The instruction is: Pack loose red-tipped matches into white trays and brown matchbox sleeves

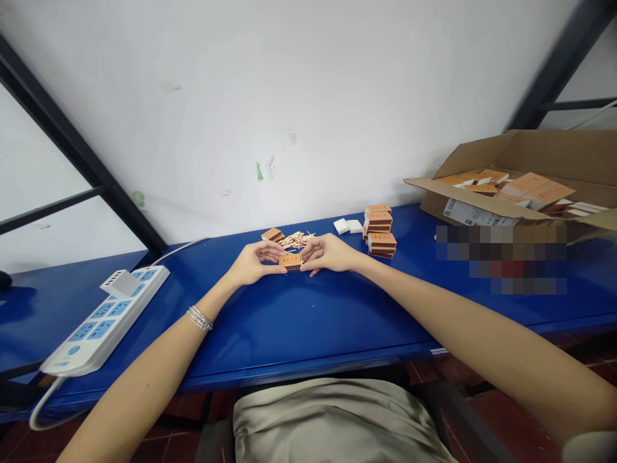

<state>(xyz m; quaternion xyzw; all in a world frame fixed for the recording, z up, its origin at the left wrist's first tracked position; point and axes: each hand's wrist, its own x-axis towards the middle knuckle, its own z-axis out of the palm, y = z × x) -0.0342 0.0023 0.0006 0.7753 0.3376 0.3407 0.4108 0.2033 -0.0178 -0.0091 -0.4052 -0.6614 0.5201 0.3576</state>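
Note:
A small orange matchbox (290,261) with red lettering is held between my two hands, just above the blue table. My left hand (254,262) grips its left end between thumb and fingers. At the box's right end, my right hand (329,253) pinches it, and a bit of white shows there, perhaps the inner tray. Right behind the box lies a loose heap of matches (296,240), white sticks with red heads, partly hidden by my fingers. Another orange matchbox (272,235) rests beside the heap on its left.
Stacked matchboxes (378,222) stand right of my hands, with white trays (348,226) beside them. An open cardboard box (463,204) full of matchboxes sits at the right. A white power strip (108,321) lies at the left. The white wall (289,96) rises behind the blue table (308,328).

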